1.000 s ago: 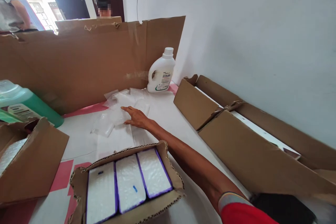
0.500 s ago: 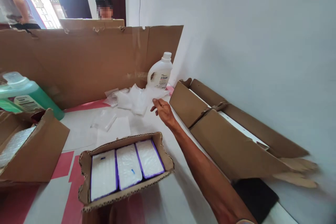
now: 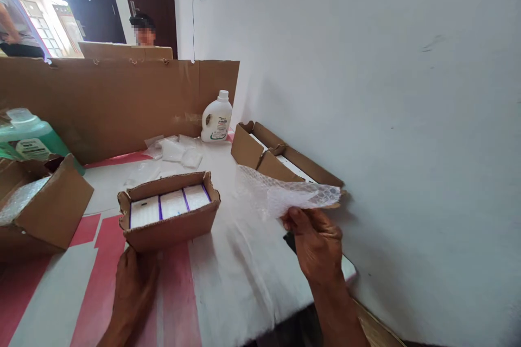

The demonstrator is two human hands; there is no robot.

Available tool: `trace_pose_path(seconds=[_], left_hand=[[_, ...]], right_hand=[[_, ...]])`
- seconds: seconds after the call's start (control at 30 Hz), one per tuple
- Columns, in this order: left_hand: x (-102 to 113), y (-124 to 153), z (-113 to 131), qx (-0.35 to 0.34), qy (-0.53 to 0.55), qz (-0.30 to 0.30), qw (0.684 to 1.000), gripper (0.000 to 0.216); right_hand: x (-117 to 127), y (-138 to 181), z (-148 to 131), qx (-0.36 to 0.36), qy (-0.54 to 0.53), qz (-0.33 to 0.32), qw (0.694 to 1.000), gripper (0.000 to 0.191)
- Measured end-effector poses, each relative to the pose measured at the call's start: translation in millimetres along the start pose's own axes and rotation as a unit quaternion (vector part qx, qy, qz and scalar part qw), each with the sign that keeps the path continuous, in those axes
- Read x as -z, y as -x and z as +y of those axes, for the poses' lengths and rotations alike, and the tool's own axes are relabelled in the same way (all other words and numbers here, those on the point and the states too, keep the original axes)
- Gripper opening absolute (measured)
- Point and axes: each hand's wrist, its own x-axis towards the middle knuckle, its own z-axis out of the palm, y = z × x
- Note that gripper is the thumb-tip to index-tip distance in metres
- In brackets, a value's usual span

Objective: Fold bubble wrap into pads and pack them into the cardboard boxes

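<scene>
My right hand (image 3: 316, 241) pinches a sheet of clear bubble wrap (image 3: 285, 194) and holds it up above the table's right side. My left hand (image 3: 134, 287) rests against the near side of a small open cardboard box (image 3: 169, 227). That box holds three white packs with purple edges (image 3: 171, 206), lying side by side. Its fingers look loosely curled on the table, holding nothing.
A white detergent bottle (image 3: 216, 117) stands at the back by the tall cardboard wall (image 3: 101, 100). Loose plastic bags (image 3: 173, 149) lie before it. A long open carton (image 3: 280, 160) runs along the white wall. A green bottle (image 3: 28, 135) and another box (image 3: 44, 206) sit left. A person is behind the cardboard.
My right hand pulled back from the bags at the far side and now holds up bubble wrap near me. My left hand has come into view at the small box.
</scene>
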Motion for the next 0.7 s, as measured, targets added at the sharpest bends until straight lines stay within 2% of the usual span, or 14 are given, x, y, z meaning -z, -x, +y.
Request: trace_pose_path(seconds=[0.07, 0.13, 0.2, 0.23, 0.33, 0.43, 0.57, 0.7], left_hand=[[10.7, 6.5, 10.7, 0.007, 0.012, 0.026, 1.0, 0.082], [26.1, 20.5, 29.8, -0.002, 0.031, 0.1, 0.995, 0.089], [43.9, 39.8, 54.3, -0.045, 0.064, 0.158, 0.984, 0.086], [52.4, 50.1, 66.9, -0.071, 0.083, 0.161, 0.981, 0.081], [70.8, 76.2, 97.7, -0.132, 0.103, 0.111, 0.98, 0.06], [73.8, 88.0, 111.0, -0.158, 0.116, 0.032, 0.98, 0.041], [59.5, 86.2, 106.9, -0.092, 0.207, -0.061, 0.972, 0.039], [46.0, 80.8, 95.2, -0.076, 0.258, -0.096, 0.958, 0.047]], right_hand=[[5.6, 23.8, -9.9, -0.045, -0.036, -0.038, 0.998, 0.03], [5.8, 45.7, -14.8, -0.083, -0.055, -0.078, 0.992, 0.032], [2.0, 65.2, -15.5, -0.116, -0.082, -0.116, 0.983, 0.033], [-1.0, 73.8, -14.9, -0.132, -0.095, -0.137, 0.977, 0.033], [-11.0, 94.3, -12.8, -0.176, -0.118, -0.219, 0.953, 0.031], [-20.0, 108.0, -12.5, -0.205, -0.129, -0.294, 0.924, 0.027], [-31.0, 121.0, -12.1, -0.235, -0.14, -0.366, 0.89, 0.018], [-42.0, 128.8, -5.5, -0.259, -0.136, -0.392, 0.872, 0.018]])
